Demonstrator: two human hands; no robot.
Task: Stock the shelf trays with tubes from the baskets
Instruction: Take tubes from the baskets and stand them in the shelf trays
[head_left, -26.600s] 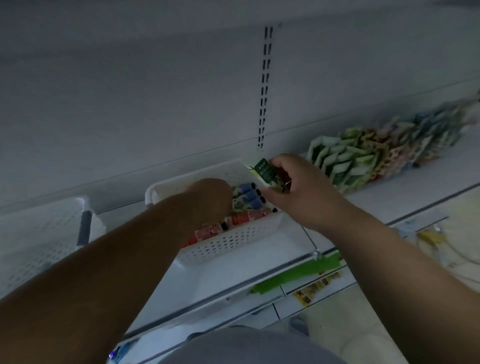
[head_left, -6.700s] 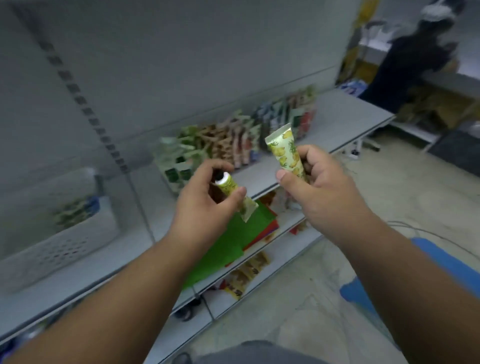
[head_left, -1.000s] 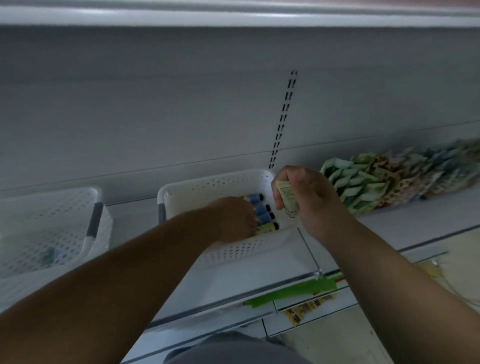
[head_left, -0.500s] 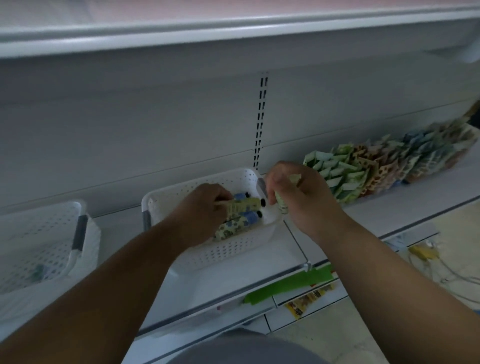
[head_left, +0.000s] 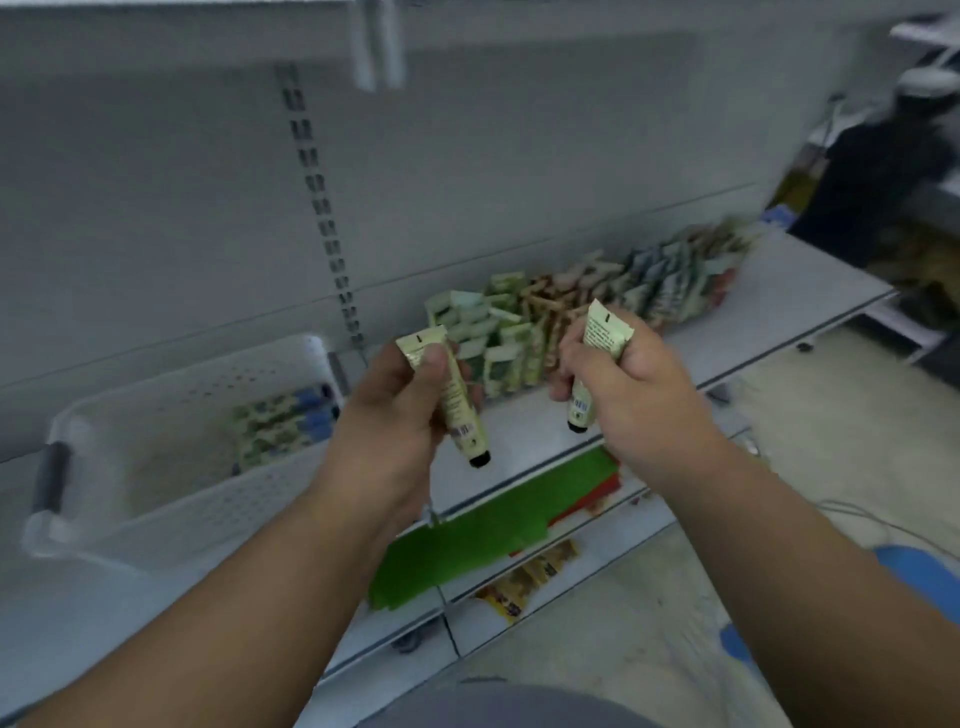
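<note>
Out in front of the shelf (head_left: 769, 291), each hand now grips one pale tube, left hand (head_left: 400, 410) and right hand (head_left: 618, 384), lifted from the white basket (head_left: 171, 499) and ready for the row of tubes (head_left: 571, 312).

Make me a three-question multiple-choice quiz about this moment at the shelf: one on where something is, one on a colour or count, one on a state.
1. Where is the white basket?
A. On the shelf, left of the hands
B. On the floor
C. On the top shelf

2. How many tubes are held?
A. None
B. One
C. Two

3. Which way do the held tubes' black caps point?
A. Down
B. Up
C. Sideways

Answers:
1 A: it sits on the shelf at the left.
2 C: the left hand grips one tube, the right hand another tube.
3 A: both caps are at the bottom.
</note>
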